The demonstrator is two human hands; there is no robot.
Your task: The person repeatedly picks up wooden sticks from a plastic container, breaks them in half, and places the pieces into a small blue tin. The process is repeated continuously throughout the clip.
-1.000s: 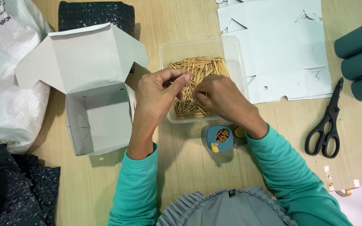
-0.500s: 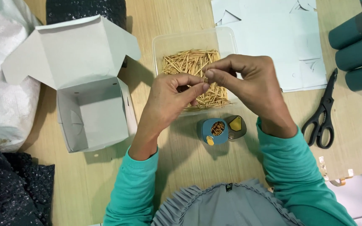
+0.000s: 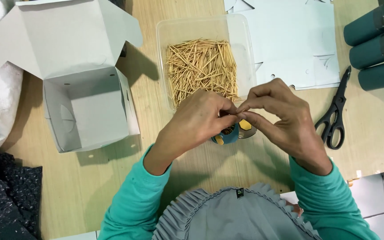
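- As compared with the view half a second before: both hands kept together over the near end of the clear plastic tub (image 3: 241, 35), fingertips pinched against one another; camera drawn slightly closer, tub and box a little lower in view.
- Left hand (image 3: 198, 122): fingers curled, thumb and forefinger closed on something small at the meeting point; contents of the pinch too small to tell, probably a few toothpicks.
- Right hand (image 3: 281, 118): thumb and forefinger closed against the left fingertips, remaining fingers arched above.
- Judged from this: picking out of the tub done, sorting or bundling now in hand above the small teal container (image 3: 227, 135), open-topped, with a yellow part showing, standing on the surface (image 3: 192, 178) directly beneath the hands.
- Toothpicks (image 3: 203, 66): pale, thin, pointed sticks, heaped loosely and crosswise in the tub, filling most of its floor.
- Around: open white cardboard box (image 3: 87, 111) to the left, flaps spread; flat white box blanks (image 3: 290, 40) to the right of the tub; black scissors (image 3: 334, 115) just beside the right hand; three teal cylinders (image 3: 374, 49) at the far right edge.
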